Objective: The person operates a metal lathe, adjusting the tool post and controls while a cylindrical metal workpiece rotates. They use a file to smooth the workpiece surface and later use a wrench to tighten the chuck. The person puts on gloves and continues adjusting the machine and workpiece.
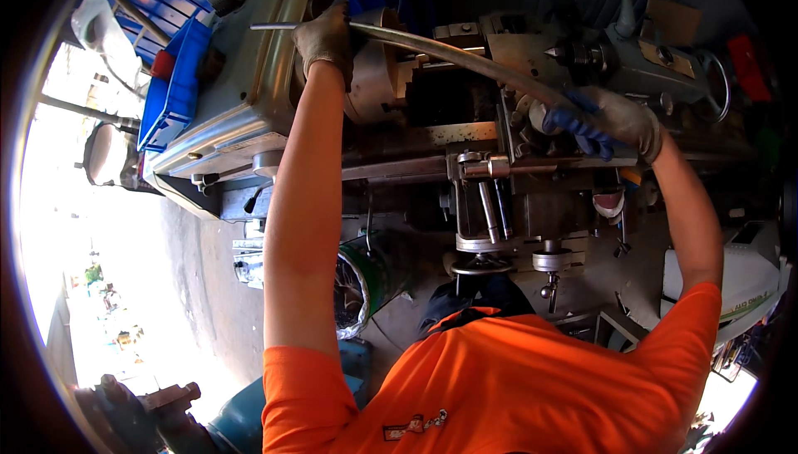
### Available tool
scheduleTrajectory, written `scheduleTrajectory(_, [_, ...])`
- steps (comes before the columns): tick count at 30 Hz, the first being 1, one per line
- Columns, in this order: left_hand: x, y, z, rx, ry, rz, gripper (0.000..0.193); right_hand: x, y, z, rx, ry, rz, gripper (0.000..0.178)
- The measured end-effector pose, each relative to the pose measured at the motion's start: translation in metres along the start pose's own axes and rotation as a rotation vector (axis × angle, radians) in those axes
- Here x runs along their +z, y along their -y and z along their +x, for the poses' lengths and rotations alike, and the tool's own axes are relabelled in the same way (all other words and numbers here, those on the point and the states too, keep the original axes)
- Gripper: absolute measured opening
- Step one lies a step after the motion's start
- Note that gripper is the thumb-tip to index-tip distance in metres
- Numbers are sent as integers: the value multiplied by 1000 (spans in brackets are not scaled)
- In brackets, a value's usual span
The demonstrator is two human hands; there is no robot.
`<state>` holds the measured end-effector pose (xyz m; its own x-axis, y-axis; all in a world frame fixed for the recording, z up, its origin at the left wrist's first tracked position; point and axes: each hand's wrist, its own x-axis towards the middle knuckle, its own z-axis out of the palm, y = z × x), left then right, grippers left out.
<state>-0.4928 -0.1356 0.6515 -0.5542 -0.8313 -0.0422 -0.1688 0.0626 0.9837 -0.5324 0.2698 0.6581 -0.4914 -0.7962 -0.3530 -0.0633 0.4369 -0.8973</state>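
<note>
A long grey metal rod [453,53] slants across the lathe, its thin tip on the left and its thicker part toward the right. My left hand [327,39], in a grey-brown work glove, is closed round the rod near the thin tip, over the edge of the headstock [241,63]. At the thicker end, my right hand [619,120] wears a glove with blue fingers and wraps that part, hiding the rod's end. The rod passes above the chuck area [371,80] and the carriage [519,55]. The pointed tailstock centre [569,53] lies just beyond my right hand.
A blue bin [176,80] holding a red thing sits on the headstock's left. Handwheels [480,265] and levers [490,209] stick out toward my body. A green drum with a lined opening [353,292] stands on the floor below. At the right is the tailstock handwheel [719,84].
</note>
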Motion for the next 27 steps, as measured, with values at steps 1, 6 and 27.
scheduleTrajectory(1, [1, 1, 3, 7, 5, 2, 74, 3, -6, 0, -11, -50, -52, 30])
scheduleTrajectory(6, [-5, 10, 9, 38, 42, 57, 79, 42, -21, 1, -268, -642, -564, 37])
scheduleTrajectory(27, [0, 32, 71, 286, 322, 358, 77, 205, -12, -7, -263, -1072, -316, 21])
